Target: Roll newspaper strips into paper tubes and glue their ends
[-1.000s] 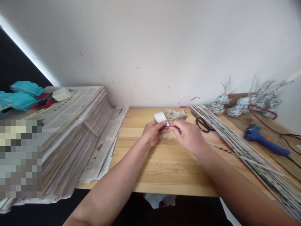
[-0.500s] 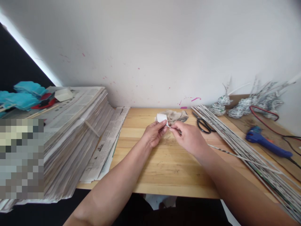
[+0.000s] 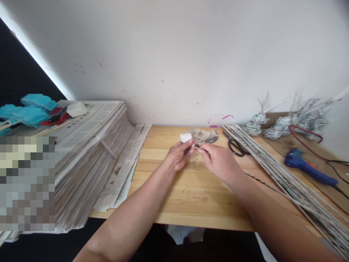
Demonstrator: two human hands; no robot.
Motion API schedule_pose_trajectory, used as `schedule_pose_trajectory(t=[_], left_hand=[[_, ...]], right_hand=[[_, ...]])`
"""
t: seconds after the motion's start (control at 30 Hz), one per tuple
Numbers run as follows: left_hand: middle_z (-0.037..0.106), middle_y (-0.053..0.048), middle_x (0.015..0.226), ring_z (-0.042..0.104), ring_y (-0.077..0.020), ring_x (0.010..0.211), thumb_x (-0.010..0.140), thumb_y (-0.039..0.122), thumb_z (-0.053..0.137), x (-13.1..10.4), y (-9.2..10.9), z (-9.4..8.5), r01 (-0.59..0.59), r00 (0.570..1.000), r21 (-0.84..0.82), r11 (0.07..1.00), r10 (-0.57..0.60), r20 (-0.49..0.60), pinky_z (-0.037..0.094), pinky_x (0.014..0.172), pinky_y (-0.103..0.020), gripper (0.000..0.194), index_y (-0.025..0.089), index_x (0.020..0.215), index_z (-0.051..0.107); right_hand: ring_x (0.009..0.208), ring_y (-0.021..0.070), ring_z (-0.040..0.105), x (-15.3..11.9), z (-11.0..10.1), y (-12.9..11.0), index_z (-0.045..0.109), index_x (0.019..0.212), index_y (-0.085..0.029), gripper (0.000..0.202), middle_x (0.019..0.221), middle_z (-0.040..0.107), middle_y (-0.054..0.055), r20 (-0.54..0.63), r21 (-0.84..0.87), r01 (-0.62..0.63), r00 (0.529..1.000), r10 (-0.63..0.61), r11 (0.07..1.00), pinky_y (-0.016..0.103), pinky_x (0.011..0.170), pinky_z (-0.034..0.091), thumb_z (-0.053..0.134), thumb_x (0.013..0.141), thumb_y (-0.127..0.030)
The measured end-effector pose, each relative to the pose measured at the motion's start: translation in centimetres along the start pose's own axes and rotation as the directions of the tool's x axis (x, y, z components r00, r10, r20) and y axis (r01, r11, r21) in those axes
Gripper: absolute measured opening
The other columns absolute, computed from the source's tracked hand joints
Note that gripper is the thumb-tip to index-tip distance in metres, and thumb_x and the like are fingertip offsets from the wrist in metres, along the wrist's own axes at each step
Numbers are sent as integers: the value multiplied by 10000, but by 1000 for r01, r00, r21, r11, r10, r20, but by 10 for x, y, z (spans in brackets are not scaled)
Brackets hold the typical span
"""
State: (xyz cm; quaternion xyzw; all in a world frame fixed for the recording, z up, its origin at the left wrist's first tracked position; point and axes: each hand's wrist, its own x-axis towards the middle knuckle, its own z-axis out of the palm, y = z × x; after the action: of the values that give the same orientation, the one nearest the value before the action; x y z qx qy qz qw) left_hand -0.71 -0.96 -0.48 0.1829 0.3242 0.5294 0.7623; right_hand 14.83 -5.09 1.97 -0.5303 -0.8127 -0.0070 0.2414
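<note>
White paper piece (image 3: 185, 137) is showing just left of the crumpled cloth (image 3: 205, 137), and we're seeing the left hand (image 3: 179, 154) pinching it between thumb and fingers. Right hand (image 3: 218, 158), on the near side of the cloth, is gripping a thin pale strip (image 3: 197, 147) at its fingertips, close to the left hand's; we aren't managing to tell whether strip and paper are joining. Right of the cloth we're marking black-handled scissors (image 3: 236, 147), then a bundle of paper rods (image 3: 268, 166); farther right of it, a blue corded tool (image 3: 311, 170) and woven paper shapes (image 3: 273, 131) are resting on cardboard (image 3: 285, 142). Left of the cloth, a newspaper stack (image 3: 95, 156) is standing on the wooden table (image 3: 196, 200).
</note>
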Motion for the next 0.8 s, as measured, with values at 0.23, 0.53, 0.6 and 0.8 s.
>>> schedule_pose_trajectory(t=[0.23, 0.53, 0.6, 0.8], left_hand=[[715, -73, 759, 618, -50, 512, 812, 71, 656, -1, 0, -1, 18, 999, 26, 1000, -19, 34, 541, 528, -121, 17, 72, 829, 655], [716, -74, 756, 608, -48, 504, 773, 86, 706, 1, 0, -2, -9, 1000, 26, 1000, 9, -15, 532, 518, -120, 73, 73, 821, 653], [715, -71, 751, 595, -42, 486, 772, 87, 707, 1, 0, -2, -1, 1000, 38, 999, 1, 2, 524, 506, -116, 67, 74, 809, 652], [711, -75, 723, 590, -42, 468, 779, 74, 694, 1, -1, -2, -24, 999, 66, 998, 27, -46, 514, 493, -114, 51, 67, 776, 643]], right_hand=[[574, 148, 526, 2, -4, -2, 626, 813, -194, 291, 654, 616, 20, 202, 144, -114, 976, 83, 983, 269, 570, 287, 383, 953, -273], [612, 172, 557, 0, -1, -3, 600, 804, -196, 263, 672, 625, 33, 155, 89, -108, 984, 93, 990, 282, 579, 297, 393, 942, -282], [557, 157, 556, 0, -2, -1, 609, 838, -205, 301, 616, 613, 11, 271, 210, -192, 954, 131, 959, 271, 569, 319, 345, 957, -287], [620, 163, 593, 0, 1, -3, 593, 937, -201, 151, 766, 684, 33, 205, 142, -135, 973, 104, 981, 266, 576, 332, 495, 901, -310]])
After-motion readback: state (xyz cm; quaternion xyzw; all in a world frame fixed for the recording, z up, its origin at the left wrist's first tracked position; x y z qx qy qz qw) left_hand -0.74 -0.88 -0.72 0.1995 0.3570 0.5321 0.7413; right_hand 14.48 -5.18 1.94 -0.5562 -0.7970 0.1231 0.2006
